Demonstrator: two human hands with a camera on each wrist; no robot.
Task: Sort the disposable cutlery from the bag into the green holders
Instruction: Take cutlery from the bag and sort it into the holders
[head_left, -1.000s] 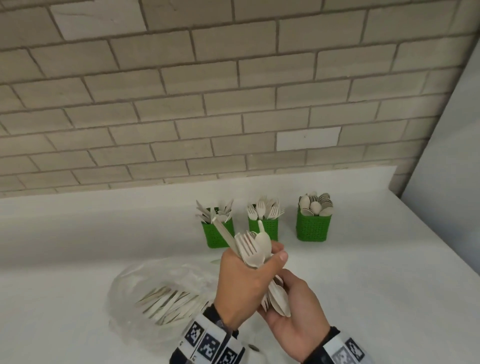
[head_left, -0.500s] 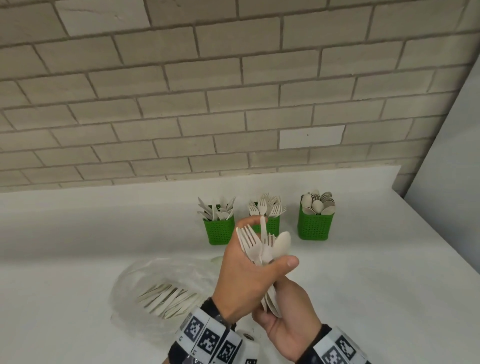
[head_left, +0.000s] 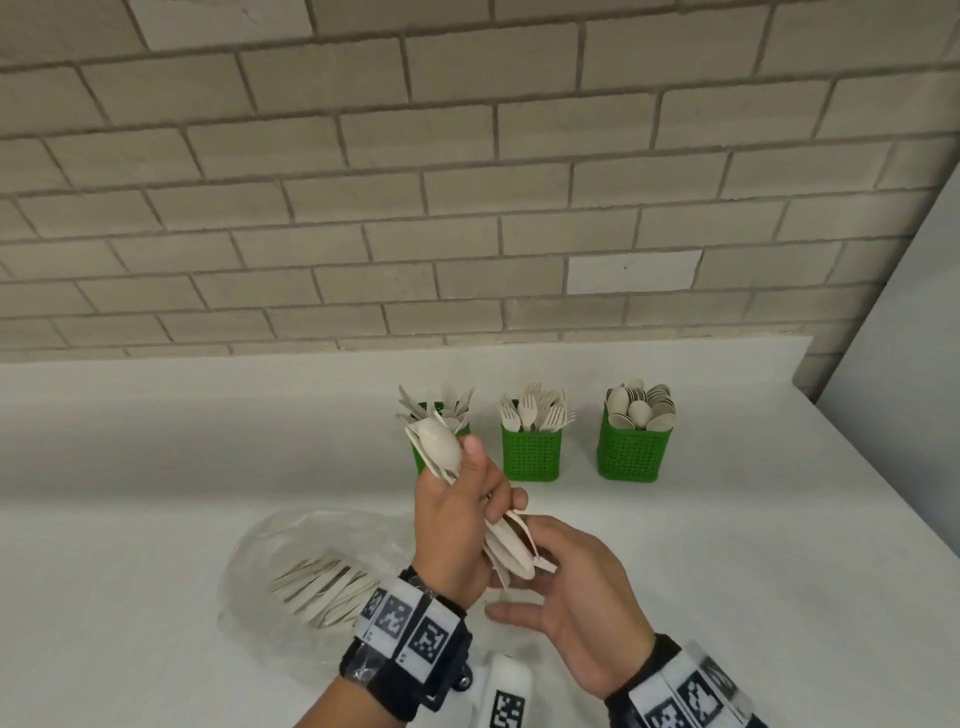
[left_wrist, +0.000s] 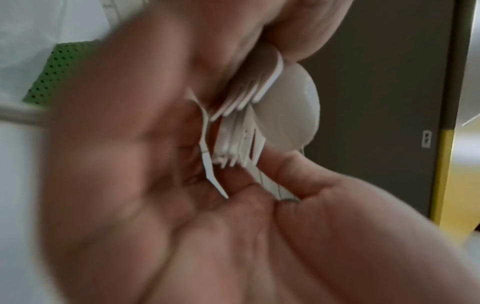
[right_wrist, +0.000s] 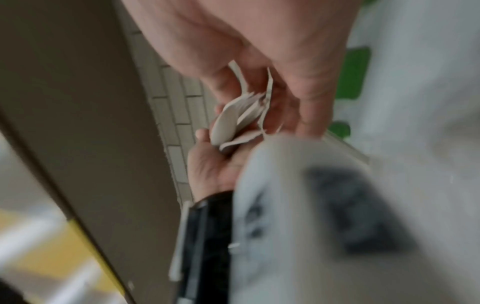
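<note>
Above the white counter (head_left: 727, 545), in front of the person, a mixed bundle of cutlery (head_left: 498, 540) is held in the air: a spoon bowl and fork tines stick out at its top end, more spoon bowls at its lower end. The left hand (head_left: 457, 525) is wrapped around the middle of the bundle, fingers and thumb curled tight on the handles. The right hand (head_left: 576, 587) sits just below with loosely bent fingers cupped under the lower ends; its fingertips touch them, but whether they pinch any one piece I cannot tell. The left wrist view shows forks, a spoon and a knife blade packed closely together in the fist.

Behind the hands stand three green holders in a row: the left holder (head_left: 423, 460) with knives, partly hidden by the bundle, the middle holder (head_left: 531, 452) with forks, the right holder (head_left: 631, 449) with spoons. To the left on the counter lies the clear bag (head_left: 291, 566), with more cutlery inside.

The step in hand looks like picking one kind out of the mixed bundle. It would go best if the left hand kept a steady hold while the right drew out pieces of one sort by their exposed ends, pulling along the handles so tines do not snag, then carried them to the matching holder. Loosening the left grip too much could let the bundle slip onto the counter.
</note>
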